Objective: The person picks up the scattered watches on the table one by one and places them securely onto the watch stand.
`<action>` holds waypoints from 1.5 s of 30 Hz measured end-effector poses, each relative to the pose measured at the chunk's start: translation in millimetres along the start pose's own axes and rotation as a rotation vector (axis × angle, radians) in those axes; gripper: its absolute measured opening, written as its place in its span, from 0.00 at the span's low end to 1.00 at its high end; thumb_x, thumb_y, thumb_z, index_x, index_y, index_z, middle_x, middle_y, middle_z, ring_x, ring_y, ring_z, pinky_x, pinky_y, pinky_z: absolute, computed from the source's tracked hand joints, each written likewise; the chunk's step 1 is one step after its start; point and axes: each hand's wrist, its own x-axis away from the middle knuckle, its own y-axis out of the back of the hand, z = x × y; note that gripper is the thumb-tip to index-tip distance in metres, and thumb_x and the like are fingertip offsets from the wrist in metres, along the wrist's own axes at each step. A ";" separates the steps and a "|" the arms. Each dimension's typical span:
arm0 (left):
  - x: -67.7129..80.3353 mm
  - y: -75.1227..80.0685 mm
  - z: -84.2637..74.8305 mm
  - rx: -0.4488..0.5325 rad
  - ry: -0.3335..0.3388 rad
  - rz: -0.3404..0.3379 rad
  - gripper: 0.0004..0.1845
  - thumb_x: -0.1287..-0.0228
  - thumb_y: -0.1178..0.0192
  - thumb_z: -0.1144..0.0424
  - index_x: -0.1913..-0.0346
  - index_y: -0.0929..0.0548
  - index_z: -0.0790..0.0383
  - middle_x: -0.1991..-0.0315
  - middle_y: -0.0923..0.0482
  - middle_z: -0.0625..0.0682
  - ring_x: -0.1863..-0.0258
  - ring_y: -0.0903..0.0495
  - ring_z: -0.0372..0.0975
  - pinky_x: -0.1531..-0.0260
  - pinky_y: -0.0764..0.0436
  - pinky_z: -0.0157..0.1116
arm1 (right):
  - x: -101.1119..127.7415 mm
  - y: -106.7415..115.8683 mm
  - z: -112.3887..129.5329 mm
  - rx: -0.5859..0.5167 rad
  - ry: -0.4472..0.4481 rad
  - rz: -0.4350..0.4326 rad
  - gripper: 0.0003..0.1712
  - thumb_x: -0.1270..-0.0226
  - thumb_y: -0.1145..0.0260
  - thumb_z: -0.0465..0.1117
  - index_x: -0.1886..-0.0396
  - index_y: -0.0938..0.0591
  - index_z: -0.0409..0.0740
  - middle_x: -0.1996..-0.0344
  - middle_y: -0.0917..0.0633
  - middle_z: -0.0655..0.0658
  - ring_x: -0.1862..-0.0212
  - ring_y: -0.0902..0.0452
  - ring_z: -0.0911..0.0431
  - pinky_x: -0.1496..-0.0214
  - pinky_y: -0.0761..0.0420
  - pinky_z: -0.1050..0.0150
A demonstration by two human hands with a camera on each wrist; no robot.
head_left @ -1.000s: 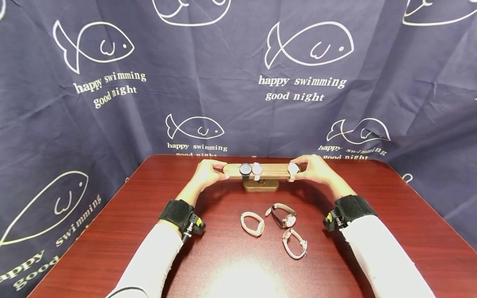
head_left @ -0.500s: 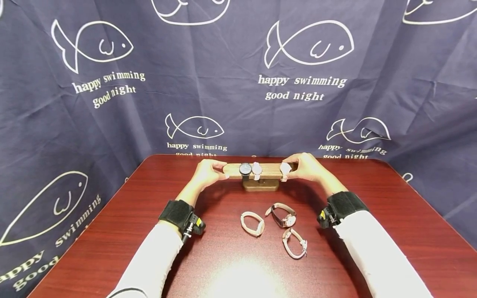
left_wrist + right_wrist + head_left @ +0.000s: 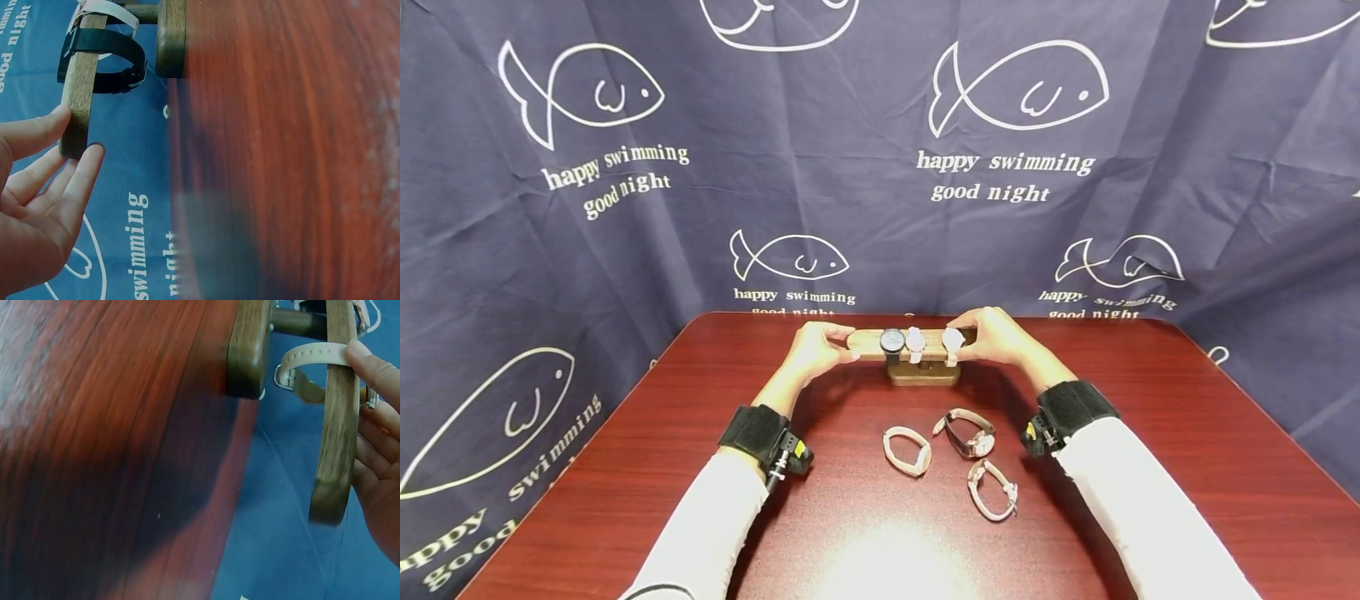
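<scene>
Likely light, supple-strapped, fragile-faced: cream-strapped wristwatch [image 3: 953, 339], best held by case edges. Right fingers [image 3: 374, 367] pinch it; left fingers [image 3: 81, 181] grip wooden watch stand [image 3: 923, 375] at nine o'clock.

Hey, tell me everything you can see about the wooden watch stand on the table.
The stand looks like brown wood with visible grain. A long, round-ended bar runs crosswise, joined by a short post to a smaller, rounded base. It stands upright near the back edge of the red table. Three watches loop around the bar: a black watch, a pale watch beside it, and a white watch farther right. The left hand holds its left end; the right hand grips the white watch.
</scene>
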 end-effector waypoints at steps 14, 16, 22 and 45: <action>1.7 2.5 -1.7 0.008 0.008 0.007 0.24 0.56 0.26 0.69 0.50 0.14 0.65 0.56 0.15 0.58 0.69 0.16 0.38 0.64 0.20 0.33 | -12.9 -8.0 18.4 0.037 0.027 0.024 0.24 0.56 0.23 0.37 0.55 0.13 0.37 0.59 0.12 0.42 0.55 0.17 0.49 0.51 0.20 0.53; 1.4 2.7 -2.4 0.005 0.006 0.005 0.24 0.56 0.26 0.69 0.50 0.14 0.65 0.55 0.15 0.58 0.67 0.16 0.39 0.63 0.20 0.34 | -12.9 -7.7 18.6 0.043 0.030 0.021 0.24 0.56 0.22 0.37 0.55 0.13 0.37 0.59 0.12 0.42 0.55 0.17 0.49 0.51 0.20 0.53; -0.2 2.1 -3.3 0.004 -0.005 -0.001 0.24 0.55 0.25 0.68 0.50 0.14 0.65 0.56 0.15 0.58 0.63 0.15 0.42 0.57 0.19 0.37 | -11.6 -6.9 17.2 0.051 0.038 0.010 0.25 0.56 0.22 0.38 0.54 0.13 0.37 0.59 0.12 0.42 0.54 0.17 0.48 0.50 0.21 0.52; 15.7 13.1 -21.1 -0.076 -0.112 0.008 0.17 0.54 0.26 0.68 0.57 0.14 0.68 0.62 0.14 0.58 0.63 0.14 0.47 0.59 0.17 0.40 | 35.5 26.3 9.2 0.030 0.033 -0.093 0.27 0.55 0.19 0.40 0.54 0.16 0.35 0.60 0.13 0.40 0.55 0.17 0.47 0.50 0.21 0.50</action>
